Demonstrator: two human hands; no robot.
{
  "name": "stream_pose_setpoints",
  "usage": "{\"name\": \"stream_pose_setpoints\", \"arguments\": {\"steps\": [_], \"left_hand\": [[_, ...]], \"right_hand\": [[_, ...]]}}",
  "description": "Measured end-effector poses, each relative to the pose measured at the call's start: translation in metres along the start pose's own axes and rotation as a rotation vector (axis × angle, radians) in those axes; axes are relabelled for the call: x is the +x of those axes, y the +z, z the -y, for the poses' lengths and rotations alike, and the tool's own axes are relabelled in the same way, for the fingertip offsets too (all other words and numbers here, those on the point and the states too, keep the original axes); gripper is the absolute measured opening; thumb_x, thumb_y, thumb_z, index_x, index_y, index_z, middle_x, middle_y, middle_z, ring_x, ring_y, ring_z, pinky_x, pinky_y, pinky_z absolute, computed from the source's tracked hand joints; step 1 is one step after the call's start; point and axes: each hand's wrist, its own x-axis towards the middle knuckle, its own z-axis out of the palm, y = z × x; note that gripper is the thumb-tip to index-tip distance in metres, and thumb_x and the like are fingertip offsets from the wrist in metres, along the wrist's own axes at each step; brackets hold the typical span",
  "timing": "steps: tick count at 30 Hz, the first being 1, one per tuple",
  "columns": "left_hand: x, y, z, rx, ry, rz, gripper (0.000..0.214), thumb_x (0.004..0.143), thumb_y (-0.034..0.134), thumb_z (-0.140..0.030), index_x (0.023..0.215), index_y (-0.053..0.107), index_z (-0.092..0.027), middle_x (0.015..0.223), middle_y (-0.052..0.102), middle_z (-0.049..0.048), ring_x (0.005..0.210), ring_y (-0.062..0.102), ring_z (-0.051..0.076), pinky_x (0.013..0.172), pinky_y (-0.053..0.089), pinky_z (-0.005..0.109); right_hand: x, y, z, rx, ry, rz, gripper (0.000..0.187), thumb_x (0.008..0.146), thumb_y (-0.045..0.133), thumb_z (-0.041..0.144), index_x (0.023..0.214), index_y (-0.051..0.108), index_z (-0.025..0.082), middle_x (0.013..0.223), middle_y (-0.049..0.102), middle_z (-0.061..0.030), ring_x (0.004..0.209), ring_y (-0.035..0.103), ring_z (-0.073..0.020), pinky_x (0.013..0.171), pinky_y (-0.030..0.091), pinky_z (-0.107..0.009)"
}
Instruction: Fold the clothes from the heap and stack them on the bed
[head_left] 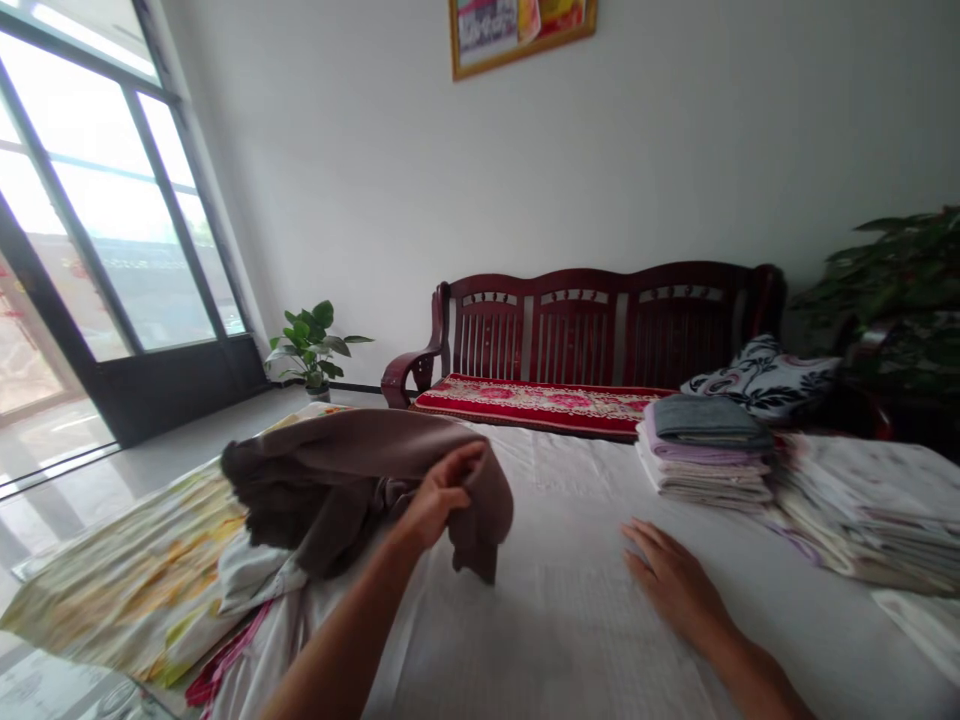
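Observation:
My left hand [439,498] is closed on a brown cloth [337,475], gripping its edge and lifting it off a heap of unfolded fabric at the left. My right hand [671,578] lies flat and open on the white cloth [570,610] that covers the table, holding nothing. Under the brown cloth lie a yellow patterned sheet [135,580] and other crumpled pieces.
A stack of folded cloths [705,450] stands at the back right, with a wider folded pile [870,520] beside it. Behind the table is a dark red wooden bench [585,340] with a patterned cushion [765,380]. A potted plant [311,345] sits by the window.

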Motion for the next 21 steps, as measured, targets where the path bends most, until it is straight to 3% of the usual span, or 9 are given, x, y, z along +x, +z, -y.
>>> {"name": "stream_pose_setpoints", "arguments": {"steps": [2,3,5,9,11,13,15,17,21], "left_hand": [[-0.003,0.029,0.017,0.211,-0.162,0.329,0.075,0.062,0.064,-0.011,0.136,0.059,-0.022,0.113,0.070,0.0068,0.090,0.063,0.016,0.069,0.047,0.022],[-0.005,0.041,0.026,0.323,-0.188,0.434,0.072,0.067,0.064,-0.012,0.138,0.058,-0.021,0.113,0.070,0.0069,0.087,0.063,0.015,0.069,0.047,0.022],[-0.009,0.058,0.040,0.518,-0.116,0.486,0.062,0.076,0.061,-0.014,0.138,0.057,-0.021,0.110,0.070,0.0062,0.080,0.062,0.014,0.068,0.048,0.024],[-0.014,0.062,0.052,0.831,0.282,0.191,0.042,0.085,0.052,-0.012,0.124,0.066,-0.022,0.109,0.070,0.0058,0.094,0.064,0.018,0.085,0.051,0.031],[-0.012,0.053,0.051,1.025,0.461,-0.004,0.044,0.085,0.050,-0.008,0.123,0.066,-0.024,0.118,0.068,0.0073,0.111,0.060,0.023,0.099,0.046,0.039],[-0.009,0.038,0.049,1.235,0.528,-0.207,0.051,0.082,0.051,-0.004,0.126,0.065,-0.026,0.130,0.063,0.0085,0.127,0.051,0.028,0.110,0.036,0.046],[-0.005,0.021,0.048,1.424,0.455,-0.376,0.059,0.077,0.051,-0.001,0.130,0.063,-0.026,0.140,0.057,0.0098,0.138,0.039,0.032,0.116,0.026,0.051],[0.000,0.003,0.049,1.565,0.291,-0.480,0.063,0.075,0.051,-0.002,0.133,0.060,-0.023,0.144,0.052,0.0114,0.142,0.033,0.033,0.119,0.020,0.052],[0.008,-0.031,0.055,1.678,-0.018,-0.535,0.057,0.084,0.050,-0.016,0.141,0.052,-0.018,0.146,0.049,0.0142,0.136,0.039,0.032,0.113,0.028,0.047]], "right_hand": [[-0.001,-0.001,0.001,-0.003,0.005,0.015,0.046,0.091,0.040,0.035,0.120,0.070,0.016,0.130,0.067,-0.0145,0.123,0.062,-0.0286,0.107,0.048,-0.046],[-0.001,-0.002,0.001,0.002,0.006,0.022,0.047,0.091,0.040,0.036,0.121,0.069,0.016,0.132,0.066,-0.0148,0.124,0.061,-0.0288,0.107,0.047,-0.046],[-0.002,-0.002,0.002,0.017,0.012,0.026,0.047,0.092,0.040,0.037,0.123,0.068,0.015,0.133,0.065,-0.0148,0.126,0.059,-0.0287,0.108,0.047,-0.046],[-0.003,-0.001,0.004,0.046,0.032,0.021,0.044,0.091,0.043,0.034,0.123,0.068,0.017,0.134,0.065,-0.0144,0.127,0.058,-0.0283,0.110,0.044,-0.046],[-0.003,0.000,0.004,0.062,0.038,0.014,0.042,0.091,0.045,0.032,0.122,0.068,0.018,0.134,0.065,-0.0140,0.127,0.058,-0.0280,0.111,0.043,-0.047],[-0.003,0.001,0.005,0.072,0.048,0.011,0.040,0.090,0.046,0.031,0.122,0.069,0.020,0.134,0.065,-0.0132,0.126,0.058,-0.0275,0.111,0.043,-0.047],[-0.002,0.000,0.007,0.073,0.060,0.020,0.040,0.090,0.046,0.030,0.122,0.068,0.020,0.135,0.064,-0.0129,0.127,0.058,-0.0271,0.111,0.042,-0.047],[-0.002,-0.003,0.010,0.071,0.067,0.036,0.041,0.091,0.046,0.028,0.124,0.068,0.019,0.136,0.063,-0.0132,0.128,0.057,-0.0267,0.112,0.041,-0.045],[-0.002,-0.012,0.017,0.072,0.095,0.065,0.041,0.089,0.049,0.026,0.125,0.067,0.018,0.137,0.062,-0.0134,0.130,0.055,-0.0266,0.113,0.040,-0.044]]}}
